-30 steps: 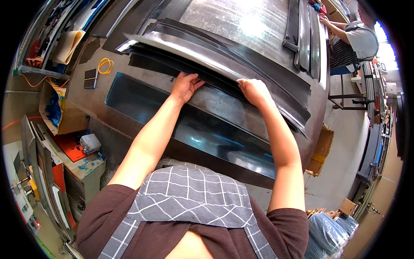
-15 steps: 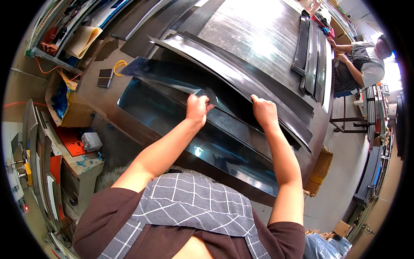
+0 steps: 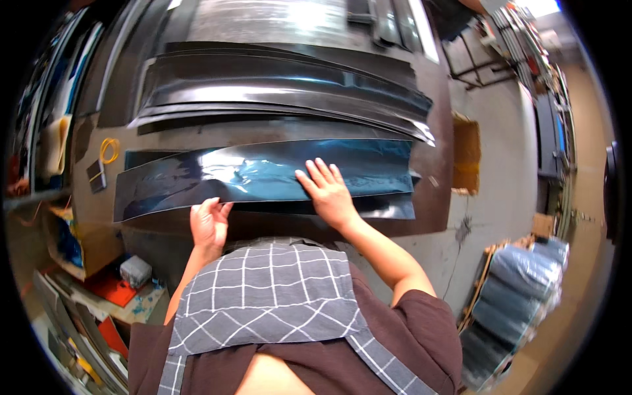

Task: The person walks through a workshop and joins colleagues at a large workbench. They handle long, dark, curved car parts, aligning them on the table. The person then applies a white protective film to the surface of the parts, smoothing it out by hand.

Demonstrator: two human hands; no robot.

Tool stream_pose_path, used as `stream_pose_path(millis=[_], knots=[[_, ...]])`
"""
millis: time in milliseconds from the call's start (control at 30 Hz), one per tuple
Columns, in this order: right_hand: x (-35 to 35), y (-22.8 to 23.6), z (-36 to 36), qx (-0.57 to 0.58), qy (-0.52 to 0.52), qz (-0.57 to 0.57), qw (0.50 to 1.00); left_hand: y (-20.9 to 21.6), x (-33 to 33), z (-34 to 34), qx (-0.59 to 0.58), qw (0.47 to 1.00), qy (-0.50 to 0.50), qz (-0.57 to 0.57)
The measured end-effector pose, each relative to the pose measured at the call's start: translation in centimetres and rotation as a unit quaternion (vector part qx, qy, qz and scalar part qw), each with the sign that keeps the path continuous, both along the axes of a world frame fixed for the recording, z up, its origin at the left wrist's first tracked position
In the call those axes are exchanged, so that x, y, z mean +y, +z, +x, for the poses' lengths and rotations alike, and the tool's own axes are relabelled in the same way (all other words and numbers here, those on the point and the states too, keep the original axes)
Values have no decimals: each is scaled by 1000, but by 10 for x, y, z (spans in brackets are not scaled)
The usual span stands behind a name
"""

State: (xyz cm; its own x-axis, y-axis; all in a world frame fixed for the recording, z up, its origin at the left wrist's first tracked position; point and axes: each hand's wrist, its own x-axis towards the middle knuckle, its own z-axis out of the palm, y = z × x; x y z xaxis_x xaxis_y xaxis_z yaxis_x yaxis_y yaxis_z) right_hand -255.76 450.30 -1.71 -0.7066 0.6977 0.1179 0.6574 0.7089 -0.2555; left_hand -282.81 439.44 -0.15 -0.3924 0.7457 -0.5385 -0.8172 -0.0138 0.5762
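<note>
1. Close to the worker's side of a broad dark metal table (image 3: 431, 204), a long, glossy, blue-black flexible sheet (image 3: 263, 174) lies crosswise over a second dark glossy strip (image 3: 388, 209) (whose edges show at both ends).
2. The left hand (image 3: 209, 225) pinches the sheet's near edge, left of its middle, between thumb and fingers.
3. The right hand (image 3: 329, 194) rests flat on the sheet's right half, fingers extended and gripping nothing.
4. Beyond the sheet, and apart from it, a stack of long black, shiny strips (image 3: 263, 82) spans the table.
5. At left, a coiled yellow cord (image 3: 104, 150) sits just beside a small dark rectangular block (image 3: 97, 178).
6. Past the table's right edge stands an open brown cardboard box (image 3: 466, 155); nearer, plastic-wrapped dark rolls (image 3: 520, 280) lie side by side.
</note>
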Motion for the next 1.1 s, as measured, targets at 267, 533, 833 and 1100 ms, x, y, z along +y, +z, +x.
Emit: stream_pose_path(millis=[267, 533, 833, 1100], knots=[[-49, 2, 8, -25, -96, -38, 994, -43, -28, -16, -28, 986, -132, -98], [-54, 5, 56, 24, -218, -35, 975, -9, -51, -58, 313, 882, -265, -233], [16, -45, 229, 59, -602, -165, 779, -89, -25, -318, 761, 517, -130, -370], [32, -31, 194, 13, -657, -163, 736, -92, -10, -301, 691, 604, -150, -367]])
